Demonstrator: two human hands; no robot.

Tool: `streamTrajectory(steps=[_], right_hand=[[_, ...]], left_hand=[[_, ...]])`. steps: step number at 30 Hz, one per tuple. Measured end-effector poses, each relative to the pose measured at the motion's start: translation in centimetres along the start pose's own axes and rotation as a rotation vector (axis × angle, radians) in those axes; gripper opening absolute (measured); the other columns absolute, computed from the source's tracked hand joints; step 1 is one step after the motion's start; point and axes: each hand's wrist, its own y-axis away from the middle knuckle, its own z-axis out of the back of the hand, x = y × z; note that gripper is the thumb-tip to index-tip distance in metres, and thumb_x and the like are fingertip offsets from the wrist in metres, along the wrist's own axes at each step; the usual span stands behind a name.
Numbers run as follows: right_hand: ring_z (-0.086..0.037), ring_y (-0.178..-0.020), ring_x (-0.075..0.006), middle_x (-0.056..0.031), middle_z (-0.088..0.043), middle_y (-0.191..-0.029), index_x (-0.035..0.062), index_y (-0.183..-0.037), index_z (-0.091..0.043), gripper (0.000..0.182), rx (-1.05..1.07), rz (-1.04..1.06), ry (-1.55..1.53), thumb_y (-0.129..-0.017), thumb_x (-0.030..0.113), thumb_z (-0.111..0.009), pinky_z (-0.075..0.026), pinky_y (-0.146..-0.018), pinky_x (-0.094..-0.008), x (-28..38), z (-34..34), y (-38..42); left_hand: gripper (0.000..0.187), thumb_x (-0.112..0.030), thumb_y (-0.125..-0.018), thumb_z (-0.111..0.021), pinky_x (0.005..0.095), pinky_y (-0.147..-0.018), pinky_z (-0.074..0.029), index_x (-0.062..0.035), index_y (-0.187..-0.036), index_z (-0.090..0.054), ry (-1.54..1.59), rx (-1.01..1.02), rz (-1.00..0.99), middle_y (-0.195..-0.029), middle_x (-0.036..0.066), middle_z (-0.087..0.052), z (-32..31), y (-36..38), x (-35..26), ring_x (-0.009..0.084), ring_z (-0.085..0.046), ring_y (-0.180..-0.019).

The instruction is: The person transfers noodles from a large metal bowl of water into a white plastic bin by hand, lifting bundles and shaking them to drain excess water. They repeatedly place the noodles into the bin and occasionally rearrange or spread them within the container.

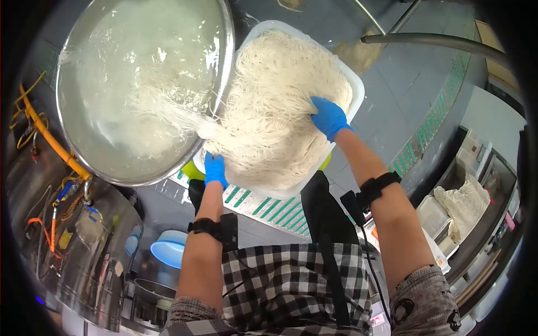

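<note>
A white tub holds a large heap of thin white noodles. From its left side a strand of noodles runs over the rim into a large round metal basin of cloudy water, where more strands float. My left hand, in a blue glove, is closed at the heap's lower left edge, beside the basin's rim; its fingertips are partly hidden among the noodles. My right hand, also blue-gloved, is closed on noodles at the heap's right side, just inside the tub's rim.
A slotted drain grate crosses the grey floor below the tub. At left stands a metal vessel with an orange hose. A blue bowl sits lower left. Shelving with containers and a plastic bag is at right; metal legs stand top right.
</note>
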Motion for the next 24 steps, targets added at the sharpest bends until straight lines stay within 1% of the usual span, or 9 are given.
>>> streamTrajectory(steps=[2, 5, 9, 12, 14, 17, 19, 22, 24], right_hand=[[-0.050, -0.084, -0.0343, -0.0211, -0.050, -0.099, 0.0129, -0.115, -0.043, 0.050, 0.028, 0.034, 0.111, -0.066, 0.013, -0.054, -0.041, -0.073, -0.0395, 0.1, 0.2, 0.2], [-0.050, -0.084, -0.0335, -0.0197, -0.047, -0.104, 0.0161, -0.119, -0.037, 0.056, 0.060, 0.138, 0.297, -0.065, 0.010, -0.052, -0.040, -0.074, -0.0401, 1.5, 1.8, 1.9], [-0.050, -0.088, -0.0333, -0.0193, -0.043, -0.109, 0.0185, -0.122, -0.032, 0.061, 0.206, 0.285, 0.406, -0.065, 0.008, -0.050, -0.039, -0.075, -0.0417, 1.7, 2.1, 4.5], [-0.047, -0.096, -0.0332, -0.0152, -0.042, -0.114, 0.0216, -0.122, -0.032, 0.063, 0.232, 0.235, 0.122, -0.065, 0.001, -0.046, -0.037, -0.079, -0.0423, 2.0, 2.7, 5.5], [-0.047, -0.094, -0.0335, -0.0161, -0.042, -0.112, 0.0195, -0.121, -0.035, 0.061, 0.083, 0.009, -0.167, -0.064, -0.004, -0.042, -0.041, -0.077, -0.0380, 2.2, 3.4, 5.6], [-0.048, -0.092, -0.0332, -0.0166, -0.043, -0.111, 0.0176, -0.118, -0.038, 0.060, -0.115, -0.009, -0.381, -0.064, -0.007, -0.039, -0.042, -0.075, -0.0346, 0.8, 2.4, 5.3], [-0.049, -0.091, -0.0326, -0.0155, -0.046, -0.108, 0.0172, -0.116, -0.040, 0.057, -0.137, -0.048, -0.312, -0.065, -0.007, -0.039, -0.042, -0.075, -0.0359, 1.0, 2.1, 4.9], [-0.050, -0.090, -0.0289, -0.0131, -0.050, -0.102, 0.0142, -0.112, -0.045, 0.049, -0.306, 0.001, -0.537, -0.068, -0.005, -0.041, -0.042, -0.075, -0.0327, 4.9, 1.5, 3.5], [-0.052, -0.087, -0.0239, -0.0137, -0.046, -0.112, 0.0126, -0.117, -0.042, 0.052, -0.074, 0.069, -0.817, -0.068, -0.006, -0.042, -0.040, -0.077, -0.0287, 8.8, -0.5, 1.6]], left_hand=[[0.041, -0.003, -0.073, -0.044, 0.0249, -0.065, -0.042, -0.0040, -0.113, -0.037, -0.172, -0.009, -0.126, -0.094, 0.010, -0.049, 0.4, -0.2, 0.1, 0.0159, -0.048, -0.075], [0.048, -0.002, -0.072, -0.044, 0.0246, -0.069, -0.041, -0.0005, -0.119, -0.032, -0.347, -0.103, -0.348, -0.101, 0.011, -0.048, 1.0, -0.4, 1.1, 0.0156, -0.048, -0.081], [0.049, -0.002, -0.071, -0.045, 0.0241, -0.072, -0.041, 0.0015, -0.119, -0.032, -0.338, -0.031, -0.260, -0.106, 0.012, -0.047, 0.8, -0.3, 0.6, 0.0161, -0.048, -0.085], [0.046, -0.004, -0.070, -0.048, 0.0290, -0.082, -0.037, 0.0079, -0.112, -0.036, -0.394, 0.127, -0.155, -0.106, 0.019, -0.046, 0.1, 0.5, -0.9, 0.0238, -0.047, -0.095], [0.046, -0.006, -0.069, -0.049, 0.0316, -0.083, -0.037, 0.0079, -0.111, -0.037, -0.812, 0.045, -0.369, -0.107, 0.022, -0.045, 0.8, -1.2, -0.1, 0.0306, -0.046, -0.096], [0.042, -0.007, -0.068, -0.049, 0.0351, -0.081, -0.037, 0.0065, -0.106, -0.042, -0.611, -0.182, -0.518, -0.103, 0.025, -0.046, 1.6, -2.6, 0.4, 0.0357, -0.046, -0.091], [0.038, -0.007, -0.067, -0.049, 0.0371, -0.080, -0.037, 0.0070, -0.102, -0.044, -0.731, -0.231, -0.566, -0.101, 0.025, -0.047, 1.9, -2.0, -0.4, 0.0359, -0.046, -0.090], [0.036, -0.010, -0.071, -0.052, 0.0292, -0.074, -0.040, 0.0044, -0.103, -0.045, -1.030, -0.467, -0.724, -0.099, 0.015, -0.051, 1.8, 0.4, -4.1, 0.0187, -0.050, -0.083], [0.037, -0.014, -0.072, -0.053, 0.0320, -0.077, -0.039, 0.0049, -0.103, -0.045, -0.788, -0.459, -0.662, -0.101, 0.019, -0.049, 1.8, -1.0, -5.3, 0.0243, -0.049, -0.088]])
